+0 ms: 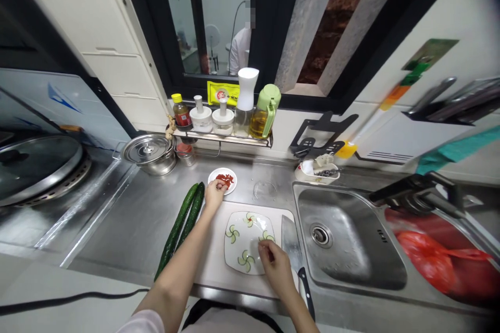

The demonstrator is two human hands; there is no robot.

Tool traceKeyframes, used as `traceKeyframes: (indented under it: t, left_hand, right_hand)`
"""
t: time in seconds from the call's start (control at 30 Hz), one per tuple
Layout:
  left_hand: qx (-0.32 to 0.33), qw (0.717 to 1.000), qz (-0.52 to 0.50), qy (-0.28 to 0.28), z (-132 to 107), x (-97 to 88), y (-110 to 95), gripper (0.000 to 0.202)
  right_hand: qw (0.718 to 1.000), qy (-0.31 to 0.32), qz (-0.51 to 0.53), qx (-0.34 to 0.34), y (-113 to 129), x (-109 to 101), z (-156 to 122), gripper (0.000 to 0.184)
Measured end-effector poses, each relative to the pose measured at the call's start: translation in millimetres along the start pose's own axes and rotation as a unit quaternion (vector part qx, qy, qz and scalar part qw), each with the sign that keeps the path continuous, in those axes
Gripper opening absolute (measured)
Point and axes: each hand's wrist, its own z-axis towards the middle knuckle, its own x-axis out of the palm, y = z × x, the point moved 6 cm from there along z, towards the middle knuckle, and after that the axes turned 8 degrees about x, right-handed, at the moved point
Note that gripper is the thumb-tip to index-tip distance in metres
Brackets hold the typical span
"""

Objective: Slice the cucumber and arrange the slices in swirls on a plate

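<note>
My left hand reaches to a small white dish that holds small red pieces, which look like goji berries or cut dried chili. Its fingertips are pinched together at the pieces, and what is between them is hidden. Over the right edge of a square white plate with green pinwheel patterns, my right hand is closed with curled fingers. Something dark reddish shows inside the curl, too small to name. On the plate's top pinwheel a small red spot shows. The plate rests on a white cutting board.
Two cucumbers lie left of the board. A cleaver lies along its right edge, black handle toward me. The sink is at right. Behind stand a lidded steel pot and a rack of seasonings.
</note>
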Motion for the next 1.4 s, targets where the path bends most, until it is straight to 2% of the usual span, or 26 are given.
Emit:
traceKeyframes:
  t: [0.07,0.17,0.37,0.47,0.57,0.73,0.87,1.1,1.23,1.4]
  left_hand:
    - [0.029,0.998,-0.054,-0.021,-12.5,-4.4,-15.1,0.012]
    - [0.091,0.990,-0.108,-0.017,-35.5,-12.0,-43.8,0.011]
    - [0.215,0.971,-0.103,0.026,-86.7,-34.0,-102.7,0.007]
    - [0.262,0.960,-0.089,0.052,-108.7,-39.1,-122.2,0.007]
    - [0.287,0.952,-0.079,0.070,-124.6,-40.0,-131.8,0.008]
    - [0.279,0.954,-0.066,0.094,-136.9,-37.9,-134.9,0.009]
    - [0.253,0.959,-0.048,0.121,-141.0,-34.1,-133.5,0.011]
    - [0.249,0.956,-0.058,0.143,-147.0,-29.6,-127.1,0.010]
    - [0.216,0.957,-0.047,0.186,-147.4,-18.8,-107.8,0.019]
    - [0.159,0.954,0.005,0.254,-149.9,12.3,-76.6,0.016]
  right_hand:
    - [1.000,-0.005,0.019,0.003,5.1,-2.0,5.1,0.033]
    - [0.998,-0.019,0.066,0.015,17.3,-9.3,17.7,0.034]
    - [0.991,-0.016,0.134,0.008,56.5,-27.7,45.0,0.028]
    - [0.992,-0.029,0.118,-0.026,74.1,-37.0,48.1,0.024]
    - [0.994,-0.021,0.089,-0.060,84.8,-40.5,44.5,0.019]
    - [0.994,-0.028,0.057,-0.086,88.0,-42.7,35.9,0.014]
    - [0.995,-0.030,0.049,-0.080,86.6,-44.7,30.7,0.014]
    - [0.996,-0.019,0.056,-0.071,76.7,-45.5,26.1,0.016]
    - [0.997,-0.024,0.060,-0.036,48.2,-46.5,30.4,0.018]
    - [0.999,-0.012,0.009,0.033,-11.1,-38.7,37.6,0.016]
